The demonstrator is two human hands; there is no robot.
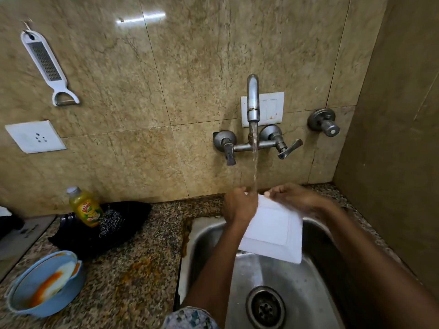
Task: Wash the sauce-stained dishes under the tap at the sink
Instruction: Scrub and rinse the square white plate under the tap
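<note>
- The square white plate (pixel 273 230) is tilted over the steel sink (pixel 206 236), its far edge under the tap (pixel 253 98) stream; its visible face looks clean.
- The left hand (pixel 238 206) and right hand (pixel 294 197) curl their fingers around the far corners.
- Left on the speckled stone desk (pixel 133 269), blue plastic bowls (pixel 45 283) with orange sauce wait unwashed.
- Glossy plate, smooth wet metal basin.
</note>
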